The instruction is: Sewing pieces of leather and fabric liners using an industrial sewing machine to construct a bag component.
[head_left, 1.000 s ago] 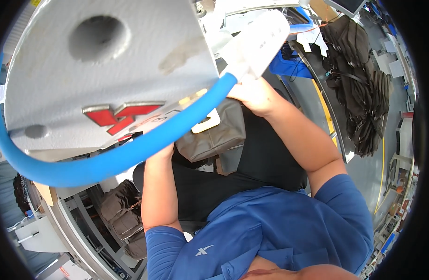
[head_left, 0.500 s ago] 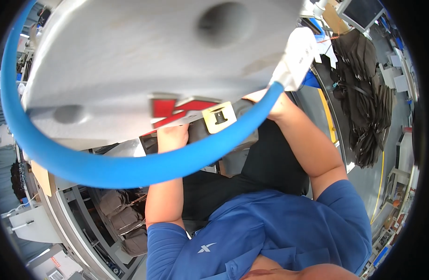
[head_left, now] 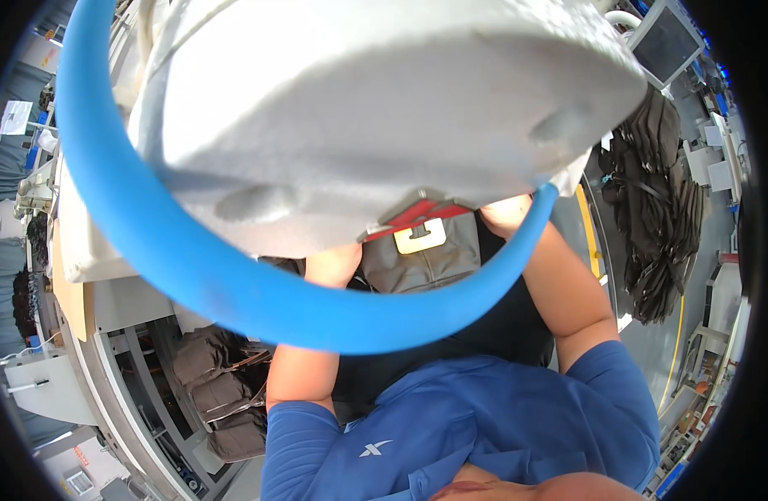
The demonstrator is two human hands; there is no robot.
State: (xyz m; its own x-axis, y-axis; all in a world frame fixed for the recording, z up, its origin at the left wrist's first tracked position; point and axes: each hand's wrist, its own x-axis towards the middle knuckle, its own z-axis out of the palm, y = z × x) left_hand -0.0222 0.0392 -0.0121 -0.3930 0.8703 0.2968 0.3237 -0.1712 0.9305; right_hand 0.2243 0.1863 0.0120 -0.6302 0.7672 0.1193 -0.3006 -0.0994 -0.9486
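A large grey-white sewing machine head (head_left: 359, 108) with a red emblem fills the upper middle, very close to my view. A thick blue hose (head_left: 334, 321) loops in front of it. My left hand (head_left: 334, 263) is under the machine's lower edge, left of a dark grey fabric bag (head_left: 421, 275). My right hand (head_left: 505, 213) is at that bag's upper right, behind the hose. The fingers of both hands are hidden, so I cannot tell what they hold. A small pale yellow piece (head_left: 413, 242) with a cut-out shows below the emblem, over the bag.
Piles of dark fabric pieces (head_left: 651, 217) hang at the right beside a yellow floor line (head_left: 676, 334). More dark bags (head_left: 225, 392) sit low on the left near a metal frame (head_left: 150, 384). A screen (head_left: 664, 46) stands at the upper right.
The machine, hose and surroundings have shifted in my view, the emblem moving to the right. Both my hands sit somewhat farther right and lower in the picture, their fingers still hidden.
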